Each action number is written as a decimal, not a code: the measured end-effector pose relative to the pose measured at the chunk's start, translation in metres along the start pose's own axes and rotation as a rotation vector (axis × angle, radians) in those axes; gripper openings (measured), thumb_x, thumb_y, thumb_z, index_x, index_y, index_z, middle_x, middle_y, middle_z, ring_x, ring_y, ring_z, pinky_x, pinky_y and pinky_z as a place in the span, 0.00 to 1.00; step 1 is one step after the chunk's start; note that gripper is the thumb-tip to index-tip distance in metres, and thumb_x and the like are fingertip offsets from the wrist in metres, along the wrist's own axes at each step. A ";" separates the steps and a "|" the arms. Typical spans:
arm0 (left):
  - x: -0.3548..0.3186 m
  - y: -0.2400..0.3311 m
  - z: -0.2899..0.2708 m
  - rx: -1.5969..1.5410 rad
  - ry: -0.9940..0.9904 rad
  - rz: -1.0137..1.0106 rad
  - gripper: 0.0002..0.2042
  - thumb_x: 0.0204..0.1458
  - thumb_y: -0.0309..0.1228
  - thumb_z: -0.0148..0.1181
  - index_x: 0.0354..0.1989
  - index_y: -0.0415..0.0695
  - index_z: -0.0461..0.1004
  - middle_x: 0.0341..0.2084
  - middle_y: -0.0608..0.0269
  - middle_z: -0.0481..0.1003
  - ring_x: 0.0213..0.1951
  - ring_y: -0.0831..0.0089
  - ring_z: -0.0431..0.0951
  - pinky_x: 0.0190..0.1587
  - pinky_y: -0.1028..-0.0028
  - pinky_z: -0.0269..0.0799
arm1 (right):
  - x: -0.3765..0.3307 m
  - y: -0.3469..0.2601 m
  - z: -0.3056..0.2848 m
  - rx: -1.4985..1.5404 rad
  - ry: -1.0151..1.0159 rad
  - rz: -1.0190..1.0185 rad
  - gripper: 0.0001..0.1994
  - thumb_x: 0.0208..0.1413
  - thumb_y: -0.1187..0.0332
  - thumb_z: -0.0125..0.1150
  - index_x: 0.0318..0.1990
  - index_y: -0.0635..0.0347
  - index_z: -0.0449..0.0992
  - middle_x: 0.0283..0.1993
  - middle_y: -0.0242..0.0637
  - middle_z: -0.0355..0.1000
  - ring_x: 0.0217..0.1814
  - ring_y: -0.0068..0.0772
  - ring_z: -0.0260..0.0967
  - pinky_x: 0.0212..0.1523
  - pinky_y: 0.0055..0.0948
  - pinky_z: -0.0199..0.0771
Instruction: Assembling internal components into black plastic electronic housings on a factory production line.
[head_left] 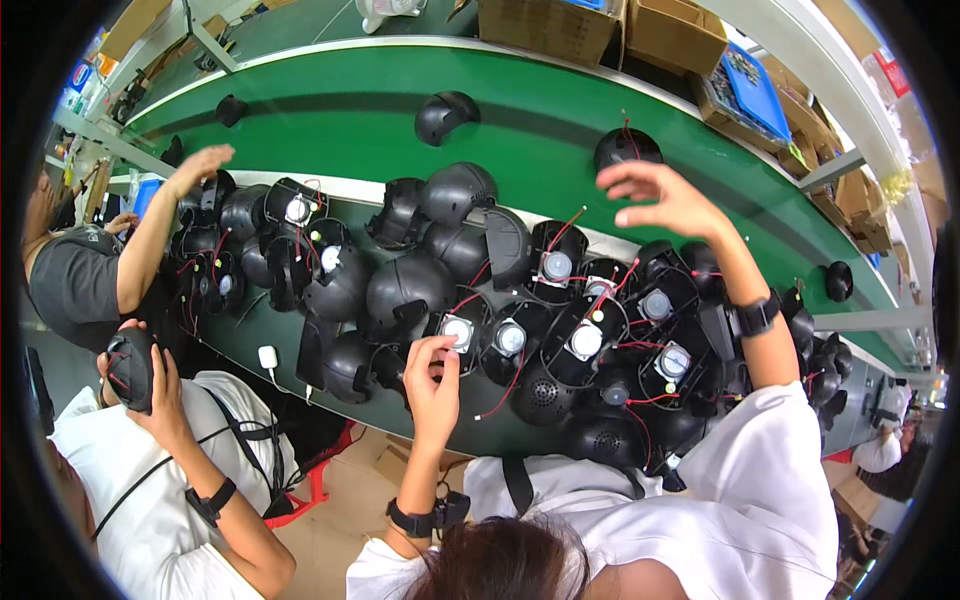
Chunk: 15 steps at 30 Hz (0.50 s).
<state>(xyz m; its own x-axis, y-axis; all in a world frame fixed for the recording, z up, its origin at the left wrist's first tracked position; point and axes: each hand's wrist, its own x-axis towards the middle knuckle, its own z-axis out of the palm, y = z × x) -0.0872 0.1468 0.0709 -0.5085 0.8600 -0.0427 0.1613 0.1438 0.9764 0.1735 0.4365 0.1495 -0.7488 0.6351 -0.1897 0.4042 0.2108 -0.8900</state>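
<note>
My right hand (668,202) reaches out over the green belt with its fingers and thumb apart and nothing between them. Just beyond its fingertips lies a round black shell (627,150) with a red wire. My left hand (432,392) hovers at the near side of the pile, fingers loosely curved, a gap showing at the thumb, and nothing visible in it. Beside those fingertips is a small round speaker (458,332) set in a black housing. More black housings surround it, one with a pale speaker (585,341) and red wires, another with a perforated face (541,393).
The green belt (340,130) runs behind the dark worktable (237,338) and carries a black half shell (446,117). At left, one co-worker holds a black shell (130,368); another's hand (200,168) reaches toward the belt. Cardboard boxes (550,30) stand at the back. A white plug (267,357) lies on the table.
</note>
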 end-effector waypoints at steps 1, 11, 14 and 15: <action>0.001 -0.003 -0.001 0.058 -0.042 -0.014 0.07 0.54 0.22 0.56 0.41 0.39 0.75 0.37 0.64 0.72 0.34 0.79 0.73 0.32 0.78 0.68 | -0.006 -0.012 0.016 0.005 -0.143 -0.032 0.26 0.45 0.68 0.72 0.54 0.61 0.72 0.54 0.39 0.72 0.55 0.34 0.69 0.59 0.33 0.68; -0.024 0.017 0.037 0.220 -0.196 0.111 0.10 0.48 0.24 0.61 0.40 0.40 0.75 0.34 0.60 0.73 0.31 0.69 0.73 0.33 0.72 0.69 | -0.057 0.009 0.104 -0.786 -0.235 0.097 0.31 0.36 0.80 0.62 0.55 0.52 0.72 0.49 0.44 0.72 0.50 0.50 0.72 0.47 0.46 0.75; -0.037 0.015 0.043 0.166 -0.147 0.105 0.10 0.48 0.24 0.60 0.40 0.40 0.75 0.35 0.58 0.74 0.30 0.68 0.74 0.33 0.70 0.71 | -0.061 0.003 0.115 -0.917 -0.149 0.027 0.29 0.35 0.78 0.63 0.52 0.51 0.75 0.45 0.41 0.75 0.48 0.47 0.74 0.46 0.43 0.74; -0.037 0.011 0.057 0.165 -0.246 0.024 0.15 0.49 0.27 0.62 0.45 0.38 0.73 0.35 0.55 0.74 0.31 0.66 0.74 0.34 0.69 0.72 | -0.062 0.018 0.118 -0.960 -0.071 0.036 0.26 0.36 0.77 0.63 0.50 0.53 0.76 0.43 0.40 0.76 0.47 0.46 0.74 0.45 0.43 0.74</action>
<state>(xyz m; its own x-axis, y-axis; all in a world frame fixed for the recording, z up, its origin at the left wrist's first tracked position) -0.0188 0.1447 0.0711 -0.2860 0.9540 -0.0900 0.3162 0.1826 0.9310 0.1652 0.3129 0.0960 -0.7446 0.6136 -0.2628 0.6618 0.7301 -0.1705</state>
